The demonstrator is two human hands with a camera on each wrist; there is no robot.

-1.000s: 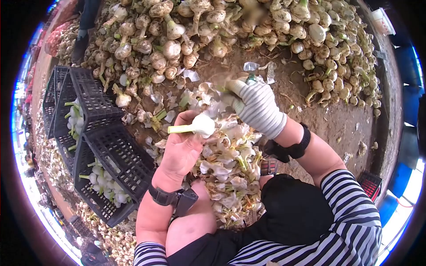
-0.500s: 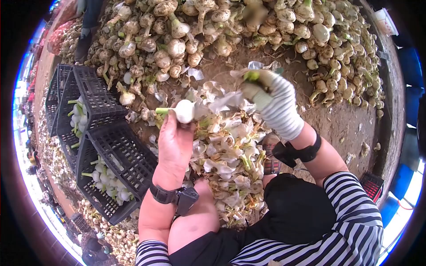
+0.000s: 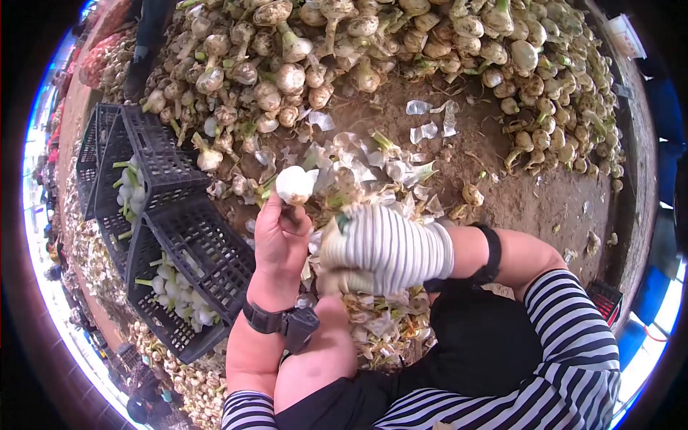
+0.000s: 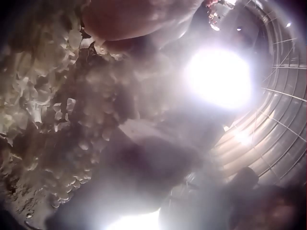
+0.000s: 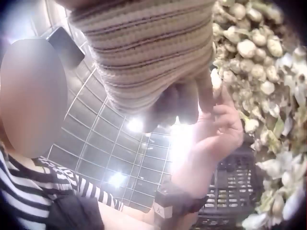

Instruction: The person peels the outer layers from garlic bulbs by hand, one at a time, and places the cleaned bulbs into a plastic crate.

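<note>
My bare left hand (image 3: 279, 233) pinches a peeled white garlic bulb (image 3: 294, 184) by its short green stem, bulb uppermost. Close beside it, slightly lower and to the right, is my right hand (image 3: 387, 247) in a striped knit glove, blurred, its fingers curled. A small dark green object (image 3: 343, 223) shows at the glove's thumb side; most of it is hidden by the fingers. In the right wrist view, the glove (image 5: 148, 52) overlaps the left hand (image 5: 220, 127). Glare and blur cover much of the left wrist view.
Black plastic crates (image 3: 204, 240) stand at left, with trimmed garlic bulbs (image 3: 179, 290) inside. A large heap of unpeeled garlic (image 3: 287, 79) spans the far side. Loose skins (image 3: 387, 330) lie in a pile between the legs. At far right runs a ledge (image 3: 641, 179) with a white container (image 3: 626, 37).
My right hand has swung from the far right down and left, beside the left hand. Green stem scraps it carried are out of it. The left hand has turned the garlic bulb upward.
</note>
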